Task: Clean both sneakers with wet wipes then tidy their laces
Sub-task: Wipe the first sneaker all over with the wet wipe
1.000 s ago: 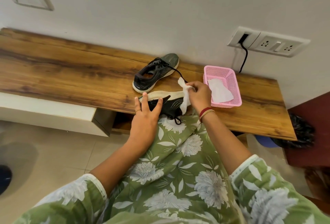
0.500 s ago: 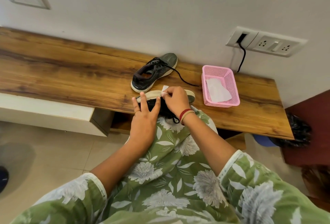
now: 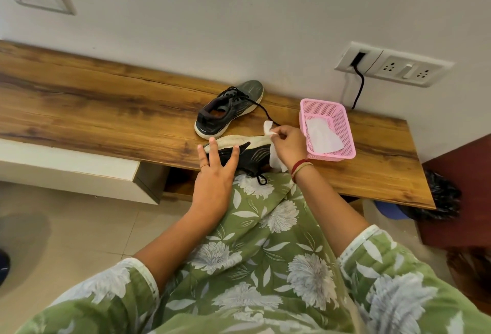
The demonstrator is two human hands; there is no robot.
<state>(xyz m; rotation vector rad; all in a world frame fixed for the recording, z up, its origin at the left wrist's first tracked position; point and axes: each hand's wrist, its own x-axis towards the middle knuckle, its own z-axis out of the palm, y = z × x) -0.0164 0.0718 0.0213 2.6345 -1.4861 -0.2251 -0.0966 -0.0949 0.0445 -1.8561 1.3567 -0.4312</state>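
Near sneaker (image 3: 252, 150): black upper, pale sole. It lies on its side at the front edge of the wooden bench (image 3: 106, 110), sole turned toward the wall and upper toward the person's lap. A black lace loop (image 3: 261, 179) hangs from it over the bench edge onto the green floral dress (image 3: 265, 227).

Left hand (image 3: 215, 174): fingers straight and spread, thumb apart from the rest, laid flat across the left end of the near sneaker and pressing it down.

Right hand (image 3: 289, 145): at the right end of the same sneaker. Fingertips are curled and pinch a white wet wipe (image 3: 268, 127). One end of the wipe sticks up above the fingers; the other drapes down over the shoe's end below the palm. Red and gold bangles (image 3: 301, 166) on the wrist.

Far sneaker (image 3: 228, 110): grey-black, upright on its sole, further back on the bench, just behind the near one and not touched by either hand. Toe points toward the wall. Its loose lace (image 3: 261, 109) trails right across the wood, ending near the raised end of the wipe.

Pink mesh basket (image 3: 345, 131): on the bench just right of the right hand, with another white wipe (image 3: 321, 135) lying inside.

Wall behind: socket plate (image 3: 393, 67), with a black cable (image 3: 358, 86) hanging down toward the bench.
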